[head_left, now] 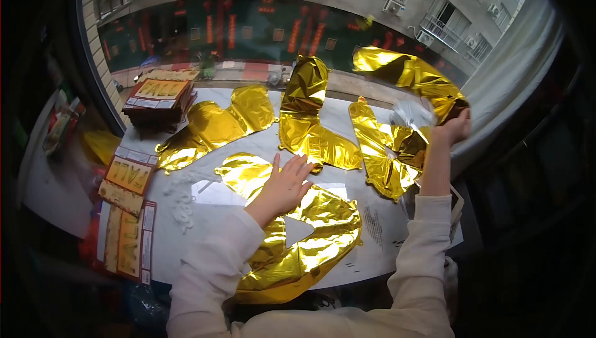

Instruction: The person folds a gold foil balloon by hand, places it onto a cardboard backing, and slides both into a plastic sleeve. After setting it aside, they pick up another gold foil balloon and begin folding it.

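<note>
My left hand (pixel 282 189), fingers spread, lies on a flat gold foil balloon (pixel 329 220) with a triangular hole, probably a letter A. At the right, my right hand (pixel 455 128) is closed around the lower end of a long gold foil balloon (pixel 413 77), which is raised toward the window. Just left of that hand lies another gold foil balloon (pixel 375 145), partly hidden by my forearm. An L-shaped gold foil balloon (pixel 303 117) lies beyond my left hand. Farther left is a bent gold foil balloon (pixel 217 121).
A stack of printed "FALL" packages (pixel 158 93) stands at the table's back left. Below it lie more packages (pixel 128 173). A white cord-like heap (pixel 181 204) and clear plastic (pixel 413 114) are on the white table (pixel 211 238). A curtain (pixel 512 65) hangs at the right.
</note>
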The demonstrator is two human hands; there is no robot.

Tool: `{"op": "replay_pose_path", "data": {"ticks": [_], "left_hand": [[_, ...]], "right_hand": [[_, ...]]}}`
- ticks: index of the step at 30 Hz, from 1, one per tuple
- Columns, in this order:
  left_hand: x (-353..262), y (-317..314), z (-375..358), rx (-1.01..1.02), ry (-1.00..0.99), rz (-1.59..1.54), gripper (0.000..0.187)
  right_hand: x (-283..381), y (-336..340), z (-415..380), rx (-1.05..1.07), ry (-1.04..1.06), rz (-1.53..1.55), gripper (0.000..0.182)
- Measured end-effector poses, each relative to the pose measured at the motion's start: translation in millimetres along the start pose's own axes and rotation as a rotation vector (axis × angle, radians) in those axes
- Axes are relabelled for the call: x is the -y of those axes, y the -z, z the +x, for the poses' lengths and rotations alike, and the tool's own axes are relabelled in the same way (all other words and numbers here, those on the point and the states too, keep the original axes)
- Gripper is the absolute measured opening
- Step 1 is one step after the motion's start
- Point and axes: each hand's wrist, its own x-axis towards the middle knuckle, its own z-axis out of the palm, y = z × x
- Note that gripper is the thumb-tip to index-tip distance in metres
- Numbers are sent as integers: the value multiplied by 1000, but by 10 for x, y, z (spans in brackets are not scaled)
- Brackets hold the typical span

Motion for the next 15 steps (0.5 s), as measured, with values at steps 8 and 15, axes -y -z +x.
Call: {"op": "replay_pose_path", "data": {"ticks": [8, 15], "left_hand": [[151, 214, 167, -358, -135, -332, 50], [-227, 968, 342, -152, -30, -775, 124]], "right_hand": [[1282, -182, -1090, 886, 303, -475, 17], [2101, -182, -1143, 1341, -192, -35, 21]]}}
